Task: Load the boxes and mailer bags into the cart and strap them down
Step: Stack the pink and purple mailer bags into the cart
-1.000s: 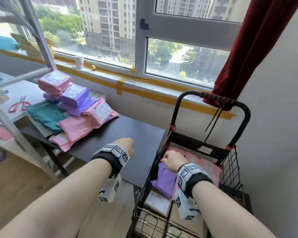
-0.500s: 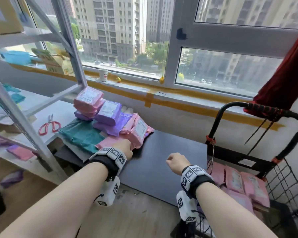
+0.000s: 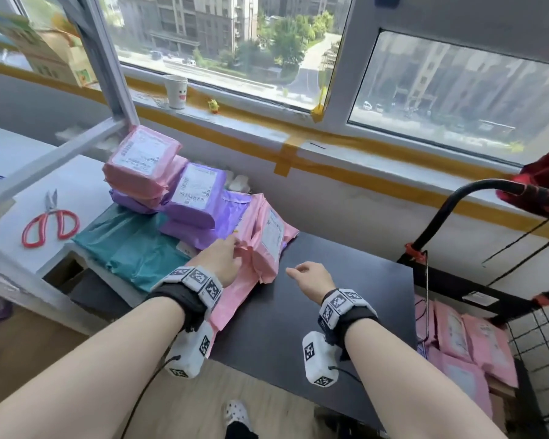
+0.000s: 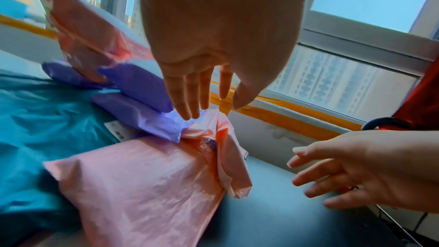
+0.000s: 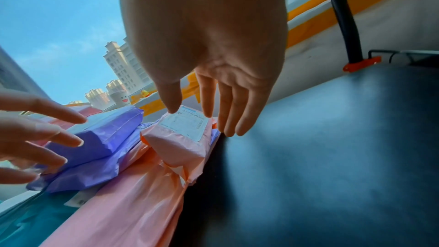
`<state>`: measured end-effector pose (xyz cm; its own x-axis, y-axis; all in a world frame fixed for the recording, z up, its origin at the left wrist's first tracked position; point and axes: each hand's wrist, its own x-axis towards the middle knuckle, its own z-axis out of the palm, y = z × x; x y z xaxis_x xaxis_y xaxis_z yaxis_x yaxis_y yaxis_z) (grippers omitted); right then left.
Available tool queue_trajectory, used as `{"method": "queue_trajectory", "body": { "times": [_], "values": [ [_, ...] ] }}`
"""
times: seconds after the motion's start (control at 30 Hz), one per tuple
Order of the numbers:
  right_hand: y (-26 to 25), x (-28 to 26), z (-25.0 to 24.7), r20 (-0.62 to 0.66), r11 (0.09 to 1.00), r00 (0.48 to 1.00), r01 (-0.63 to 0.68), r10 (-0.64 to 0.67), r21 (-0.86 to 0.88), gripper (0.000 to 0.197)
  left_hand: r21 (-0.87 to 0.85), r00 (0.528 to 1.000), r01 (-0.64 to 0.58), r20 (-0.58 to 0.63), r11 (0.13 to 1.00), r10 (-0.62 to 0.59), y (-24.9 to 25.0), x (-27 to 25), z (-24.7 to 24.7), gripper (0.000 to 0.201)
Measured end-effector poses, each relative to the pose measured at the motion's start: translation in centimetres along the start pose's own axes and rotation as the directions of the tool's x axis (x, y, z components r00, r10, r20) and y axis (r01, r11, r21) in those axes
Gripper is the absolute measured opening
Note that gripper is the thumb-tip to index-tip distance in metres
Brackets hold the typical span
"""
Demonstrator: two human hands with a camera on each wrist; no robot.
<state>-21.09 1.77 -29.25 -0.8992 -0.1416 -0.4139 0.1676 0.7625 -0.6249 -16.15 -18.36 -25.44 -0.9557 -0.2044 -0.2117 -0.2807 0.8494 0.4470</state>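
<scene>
A pile of mailer bags lies at the left end of the black table (image 3: 330,327): pink ones (image 3: 140,160), purple ones (image 3: 197,198), teal ones (image 3: 130,245) and a flat pink bag (image 4: 142,185). One labelled pink mailer (image 3: 268,239) (image 5: 182,138) leans on its edge at the right side of the pile. My left hand (image 3: 232,248) (image 4: 211,108) reaches in with straight fingers, the tips at that mailer's crumpled end. To its right, my right hand (image 3: 298,270) (image 5: 202,115) hovers open over the table, holding nothing. The black cart (image 3: 441,217) stands at the right with pink mailers (image 3: 469,340) inside.
Red scissors (image 3: 49,221) lie on the white shelf at the left. A grey metal rack frame (image 3: 108,58) crosses the upper left. On the window sill stand a paper cup (image 3: 175,91) and a small yellow toy (image 3: 214,106). A red curtain (image 3: 545,185) hangs over the cart handle.
My right hand came out of the cart and moved left over the table. My left hand reached forward to the pile. Both hands went from curled to straight fingers, and the view swung left.
</scene>
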Motion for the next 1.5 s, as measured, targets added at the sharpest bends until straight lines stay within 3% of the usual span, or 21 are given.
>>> {"method": "queue_trajectory", "body": {
  "times": [0.13, 0.3, 0.4, 0.53, 0.7, 0.9, 1.2, 1.5],
  "values": [
    [-0.8, 4.7, 1.0, 0.079, 0.960, 0.991, -0.128, 0.111, 0.250, 0.061, -0.075, 0.997, 0.055, 0.059, 0.996, -0.051, 0.4, 4.5, 1.2, 0.036],
    [-1.9, 7.4, 2.2, 0.190, 0.897, 0.966, -0.236, 0.175, 0.375, 0.073, -0.092, 0.990, 0.097, 0.113, 0.991, -0.086, 0.8, 8.6, 2.4, 0.040],
    [-2.3, 8.0, 3.0, 0.175, 0.852, 0.966, -0.249, 0.188, 0.461, 0.058, -0.090, 0.987, 0.115, 0.124, 0.989, -0.103, 0.6, 9.9, 3.1, 0.040],
    [-1.9, 8.5, 3.4, 0.226, 0.714, 0.961, -0.272, 0.162, 0.645, 0.039, -0.130, 0.985, 0.136, 0.119, 0.982, -0.121, 0.7, 10.5, 3.1, 0.030],
    [-1.1, 7.5, 3.0, 0.207, 0.619, 0.969, -0.245, 0.134, 0.746, 0.043, -0.302, 0.979, 0.183, 0.145, 0.936, -0.145, 1.1, 9.8, 3.0, 0.034],
    [0.2, 2.9, 1.6, 0.088, 0.587, 0.991, -0.132, 0.103, 0.799, 0.049, -0.568, 0.984, 0.163, 0.154, 0.807, -0.090, 1.8, 6.3, 2.8, 0.029],
    [5.0, -10.0, -0.1, -0.123, 0.584, 0.987, 0.042, 0.099, 0.811, 0.054, -0.715, 0.963, 0.137, 0.257, 0.686, 0.075, 3.9, -3.9, 5.0, 0.041],
    [13.0, -22.5, -3.7, -0.326, 0.593, 0.919, 0.139, 0.221, 0.793, 0.065, -0.690, 0.863, 0.082, 0.410, 0.720, 0.295, 11.4, -13.6, 8.5, 0.053]
  ]
}}
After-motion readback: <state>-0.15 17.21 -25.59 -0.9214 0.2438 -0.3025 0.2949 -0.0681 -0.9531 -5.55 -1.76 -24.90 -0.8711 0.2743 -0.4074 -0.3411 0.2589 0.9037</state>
